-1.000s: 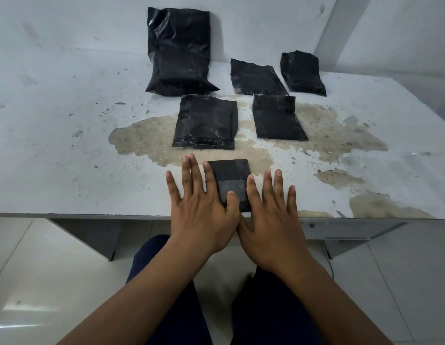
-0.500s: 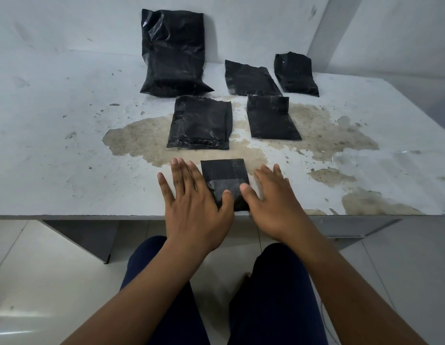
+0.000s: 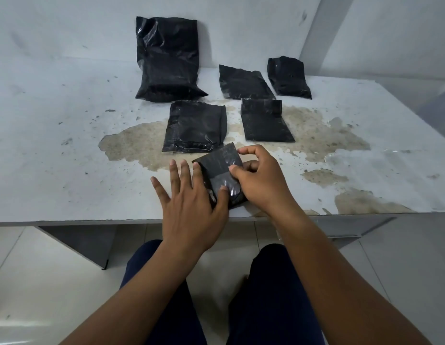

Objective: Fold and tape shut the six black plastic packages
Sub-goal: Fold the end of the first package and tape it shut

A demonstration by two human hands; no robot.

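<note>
Small folded black plastic package [image 3: 220, 174]: near edge of worn white table [image 3: 54, 170], tilted. Left hand [image 3: 191, 202]: fingers spread, thumb pressing package. Right hand [image 3: 262, 179]: fingers curled, pinching package's right side. Beyond package: five black plastic packages, largest [image 3: 168, 61] leaning on the wall.

Six glossy black plastic packages are seen, all the same plain black: the small folded one [image 3: 220, 174], the big bag [image 3: 168, 58] at the back, two mid-row flat ones [image 3: 195, 127] [image 3: 265, 120], and two back-right ones [image 3: 244, 82] [image 3: 288, 77]. Grey-white sheen is picked up on the creases. The worn pale grey-white tabletop [image 3: 54, 145] is blotched with tan-brown patches where the coating is gone, plus dark specks. Dark navy trousers [image 3: 271, 295] are worn, and glossy off-white floor tiles [image 3: 42, 282] are seen below.
</note>
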